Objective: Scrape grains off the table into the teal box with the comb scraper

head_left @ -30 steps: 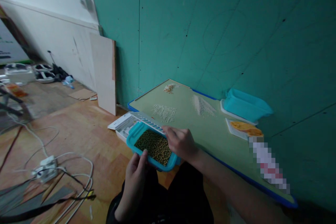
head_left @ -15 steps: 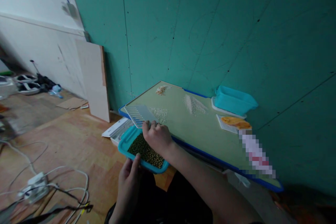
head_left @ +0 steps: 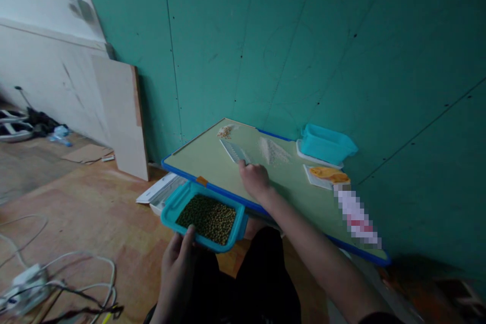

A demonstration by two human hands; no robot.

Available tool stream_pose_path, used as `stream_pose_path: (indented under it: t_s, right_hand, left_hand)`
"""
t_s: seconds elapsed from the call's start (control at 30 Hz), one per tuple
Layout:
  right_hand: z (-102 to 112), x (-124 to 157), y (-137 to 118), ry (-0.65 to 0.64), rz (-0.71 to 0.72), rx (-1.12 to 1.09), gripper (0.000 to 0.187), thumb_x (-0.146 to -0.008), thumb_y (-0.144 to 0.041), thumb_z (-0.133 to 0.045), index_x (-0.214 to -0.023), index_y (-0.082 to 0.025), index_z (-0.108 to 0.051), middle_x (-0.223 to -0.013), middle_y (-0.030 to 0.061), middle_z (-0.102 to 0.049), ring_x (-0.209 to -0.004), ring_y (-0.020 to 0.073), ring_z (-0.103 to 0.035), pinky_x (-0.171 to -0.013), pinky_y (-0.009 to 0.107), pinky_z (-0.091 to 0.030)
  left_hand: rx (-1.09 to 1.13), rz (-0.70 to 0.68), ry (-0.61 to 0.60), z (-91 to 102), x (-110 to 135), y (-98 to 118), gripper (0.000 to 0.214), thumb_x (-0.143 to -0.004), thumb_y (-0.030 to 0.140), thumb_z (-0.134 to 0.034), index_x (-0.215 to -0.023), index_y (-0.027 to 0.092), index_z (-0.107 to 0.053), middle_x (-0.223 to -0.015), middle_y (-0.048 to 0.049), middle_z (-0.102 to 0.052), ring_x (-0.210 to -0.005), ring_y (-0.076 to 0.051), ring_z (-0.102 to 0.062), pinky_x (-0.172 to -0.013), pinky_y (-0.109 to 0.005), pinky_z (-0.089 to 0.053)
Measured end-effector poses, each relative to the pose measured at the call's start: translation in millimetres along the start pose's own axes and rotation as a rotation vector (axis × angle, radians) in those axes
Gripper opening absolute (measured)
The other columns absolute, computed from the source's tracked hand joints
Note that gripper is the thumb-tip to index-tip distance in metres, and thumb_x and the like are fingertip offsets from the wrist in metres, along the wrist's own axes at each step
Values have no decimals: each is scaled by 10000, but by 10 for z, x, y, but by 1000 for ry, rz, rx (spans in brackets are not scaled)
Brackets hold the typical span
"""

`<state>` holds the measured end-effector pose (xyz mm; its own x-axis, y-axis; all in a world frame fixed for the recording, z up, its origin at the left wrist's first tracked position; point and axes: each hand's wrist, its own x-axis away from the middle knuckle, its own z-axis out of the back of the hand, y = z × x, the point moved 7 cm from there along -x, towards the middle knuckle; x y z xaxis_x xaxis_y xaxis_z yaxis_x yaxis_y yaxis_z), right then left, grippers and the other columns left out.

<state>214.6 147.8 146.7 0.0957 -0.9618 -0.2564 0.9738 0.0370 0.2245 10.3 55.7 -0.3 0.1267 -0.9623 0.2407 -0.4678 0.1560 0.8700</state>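
Observation:
My left hand [head_left: 178, 258] grips the near edge of a turquoise plastic tub [head_left: 167, 214], its thumb over the rim. Inside lie dark green beans [head_left: 197, 209] on the left and pale tan beans [head_left: 220, 223] on the right. My right hand [head_left: 255, 178] is closed on a flat white slotted plastic piece [head_left: 232, 151], held low over the pale green tabletop [head_left: 212, 162]; whether it touches the top is unclear. Just right of it is a spread pile of whitish grains [head_left: 272, 151]. Beyond it sits a small heap of orange-tan kernels [head_left: 225, 132].
Another turquoise tub [head_left: 328, 146] stands on a white lid at the table's back. An orange cloth-like item [head_left: 329, 174] and a pixelated packet [head_left: 357, 217] lie to its front. A white box [head_left: 161, 192] is below the table's left edge. Cables and a power strip [head_left: 28, 288] lie on the floor.
My right hand has moved from over the tub to above the table, carrying the slotted piece rightward and farther back. The nearer pale grain patch is no longer visible where it was. My view has shifted slightly.

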Motion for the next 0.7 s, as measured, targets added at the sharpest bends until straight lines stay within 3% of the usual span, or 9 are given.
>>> stream_pose_path:
  t_s: [0.2,0.4,0.53,0.7]
  right_hand:
    - [-96,-78,575,-41,-183,30,273,-911,-85,-402,-1100,-125,-595,-898,181,-732,-894,274,-724,-748,337,-545]
    - [-162,-90,871,-14,-260,-11,306,-915,-87,-377,-1080,-119,-633,-924,176,-730,-885,253,-716,-751,316,-513]
    - [-131,-102,1095,82,-368,-91,308,-971,-194,-373,-1019,-122,-669,-934,169,-733,-873,235,-705,-739,290,-474]
    - [86,-50,1268,236,-450,-212,293,-974,-282,-438,-958,-126,-686,-956,157,-740,-840,220,-694,-671,267,-411]
  left_hand:
    - [12,18,-1,23,-34,-60,478,-624,479,-824,-967,173,-691,-744,2,-695,-646,-159,-620,-563,-230,-510]
    - [52,81,23,-23,-10,-35,546,-523,506,-865,-930,192,-678,-681,32,-670,-591,-150,-590,-537,-227,-510]
    - [40,79,-2,-20,-5,-32,498,-548,514,-852,-880,188,-676,-614,49,-608,-555,-123,-543,-498,-192,-463]
    - [16,57,8,42,-32,-75,489,-557,511,-850,-884,192,-675,-634,48,-606,-580,-119,-535,-518,-185,-469]
